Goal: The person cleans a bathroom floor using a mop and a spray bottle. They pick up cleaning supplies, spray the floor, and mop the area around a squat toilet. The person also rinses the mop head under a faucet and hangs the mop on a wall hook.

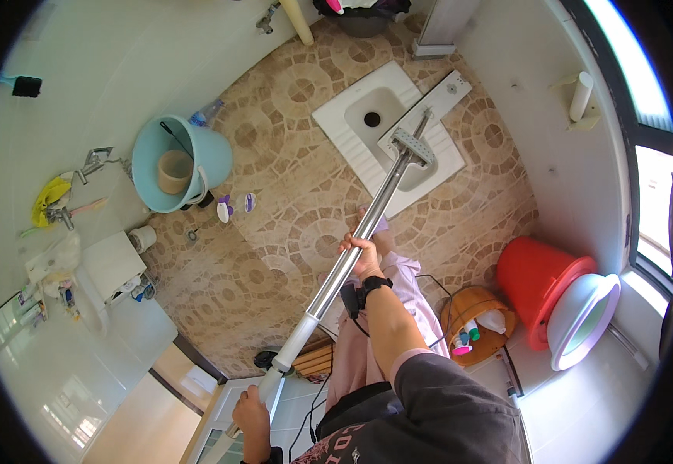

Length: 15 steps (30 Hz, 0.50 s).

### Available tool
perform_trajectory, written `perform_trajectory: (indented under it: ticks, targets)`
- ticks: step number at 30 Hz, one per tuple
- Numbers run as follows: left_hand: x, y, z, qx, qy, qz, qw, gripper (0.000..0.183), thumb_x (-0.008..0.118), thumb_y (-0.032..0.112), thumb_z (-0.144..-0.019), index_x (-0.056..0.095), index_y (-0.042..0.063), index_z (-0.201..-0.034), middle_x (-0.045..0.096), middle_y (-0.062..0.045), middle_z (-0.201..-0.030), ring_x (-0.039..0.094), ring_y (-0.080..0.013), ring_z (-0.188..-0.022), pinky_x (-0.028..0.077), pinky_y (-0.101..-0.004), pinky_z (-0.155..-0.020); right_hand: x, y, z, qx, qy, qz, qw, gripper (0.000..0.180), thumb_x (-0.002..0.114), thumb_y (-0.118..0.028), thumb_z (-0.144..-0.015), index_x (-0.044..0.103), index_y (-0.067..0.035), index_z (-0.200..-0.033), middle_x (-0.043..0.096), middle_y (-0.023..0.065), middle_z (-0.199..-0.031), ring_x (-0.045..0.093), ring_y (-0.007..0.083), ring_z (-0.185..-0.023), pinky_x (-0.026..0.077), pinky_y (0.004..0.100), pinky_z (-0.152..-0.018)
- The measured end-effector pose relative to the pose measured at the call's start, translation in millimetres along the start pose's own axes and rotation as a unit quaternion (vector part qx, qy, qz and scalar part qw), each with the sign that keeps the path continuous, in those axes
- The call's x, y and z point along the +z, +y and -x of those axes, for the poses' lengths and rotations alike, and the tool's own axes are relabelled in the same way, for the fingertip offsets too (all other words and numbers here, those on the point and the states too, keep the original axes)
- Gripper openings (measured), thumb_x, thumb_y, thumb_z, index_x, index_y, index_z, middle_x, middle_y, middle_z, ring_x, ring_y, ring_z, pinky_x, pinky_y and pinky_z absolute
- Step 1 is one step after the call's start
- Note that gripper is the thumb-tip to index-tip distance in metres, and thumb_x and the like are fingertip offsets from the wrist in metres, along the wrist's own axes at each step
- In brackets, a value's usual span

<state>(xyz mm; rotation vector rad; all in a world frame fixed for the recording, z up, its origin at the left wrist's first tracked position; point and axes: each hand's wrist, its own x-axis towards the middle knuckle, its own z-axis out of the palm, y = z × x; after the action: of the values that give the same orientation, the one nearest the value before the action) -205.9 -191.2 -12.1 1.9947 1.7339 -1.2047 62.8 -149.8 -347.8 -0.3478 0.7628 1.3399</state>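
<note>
Both hands grip the long metal and white plastic pole (329,291) of a flat mop, which slants from lower left to upper right. My right hand (364,257), with a black band at the wrist, is closed around the shiny metal section. Lower on the pole, near the bottom edge, my left hand (251,413) wraps the white grip. The flat white mop head (451,97) lies across the right side of a white ceramic squat toilet (336,119), its far end past the rim. A grey perforated piece (413,146) sits on the pole near the head.
At left stands a light blue bucket (220,152) holding a brown container (174,172). A white and purple bottle (224,210) is on the tiled floor. To my right are an orange basin (494,341) with bottles, a red bucket (536,278) and a pale basin (565,325). Black cables (313,406) hang beside my legs.
</note>
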Motion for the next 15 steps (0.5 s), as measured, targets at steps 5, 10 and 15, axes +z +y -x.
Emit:
perform_trajectory:
  ticks: [5, 10, 15]
  targets:
    - [58, -30, -10, -0.006, -0.014, 0.04, 0.999, 0.034, 0.068, 0.007, -0.061, 0.045, 0.01, -0.086, 0.055, -0.01, -0.078, 0.057, -0.0305, -0.071, 0.046, -0.0407, -0.058, -44, 37, -1, 0.011, 0.01, 0.006, 1.0, 0.033, 0.06, 0.003, -0.064, 0.05, -0.01, -0.092, 0.05, 0.0057, -0.07, 0.05, 0.0193, -0.061, 0.044, 0.0364, -0.065]
    - [92, -58, -8, -0.003, -0.014, 0.056, 0.998, 0.033, 0.067, 0.007, -0.062, 0.046, 0.009, -0.087, 0.055, -0.011, -0.079, 0.057, -0.0323, -0.072, 0.045, -0.0418, -0.059, -66, 62, 4, 0.023, 0.008, -0.007, 1.0, 0.033, 0.059, 0.003, -0.064, 0.05, -0.01, -0.093, 0.052, 0.0064, -0.07, 0.05, 0.019, -0.061, 0.044, 0.0358, -0.066]
    - [97, -94, 30, -0.021, -0.038, 0.022, 0.999, 0.032, 0.068, 0.007, -0.062, 0.047, 0.009, -0.086, 0.056, -0.01, -0.078, 0.057, -0.0292, -0.07, 0.045, -0.0394, -0.058, -61, 95, 51, 0.032, -0.013, -0.017, 0.999, 0.036, 0.056, 0.004, -0.063, 0.049, -0.012, -0.094, 0.049, 0.0057, -0.071, 0.048, 0.019, -0.062, 0.042, 0.0367, -0.067]
